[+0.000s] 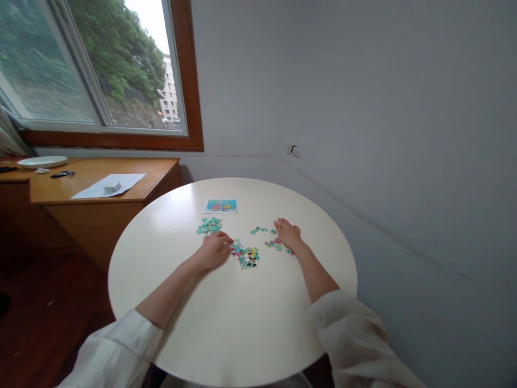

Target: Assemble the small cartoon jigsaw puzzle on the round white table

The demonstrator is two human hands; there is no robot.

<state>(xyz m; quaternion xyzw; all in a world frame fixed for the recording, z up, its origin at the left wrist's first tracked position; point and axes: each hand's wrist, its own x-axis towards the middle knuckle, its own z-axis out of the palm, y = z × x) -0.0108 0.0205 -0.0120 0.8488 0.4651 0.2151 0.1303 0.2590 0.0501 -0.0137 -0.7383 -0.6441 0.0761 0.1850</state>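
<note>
On the round white table (226, 318) lies a partly joined jigsaw puzzle (251, 256) with a yellow cartoon figure. My left hand (216, 249) rests at its left edge, fingers bent together; what they hold, if anything, is too small to make out. Over the loose puzzle pieces (273, 244) on the right lies my right hand (288, 233), palm down with its fingers stretched out. Some pieces are hidden under it. A heap of teal puzzle pieces (209, 226) sits just beyond my left hand. Behind the heap is the puzzle's picture card (220, 206).
A wooden desk (92, 194) stands at the left under the window, bearing a paper sheet (125, 182), a small white box (112, 187) and a white plate (42, 161). The wall (404, 161) runs close along the table's right side, with a socket (296, 151) on it.
</note>
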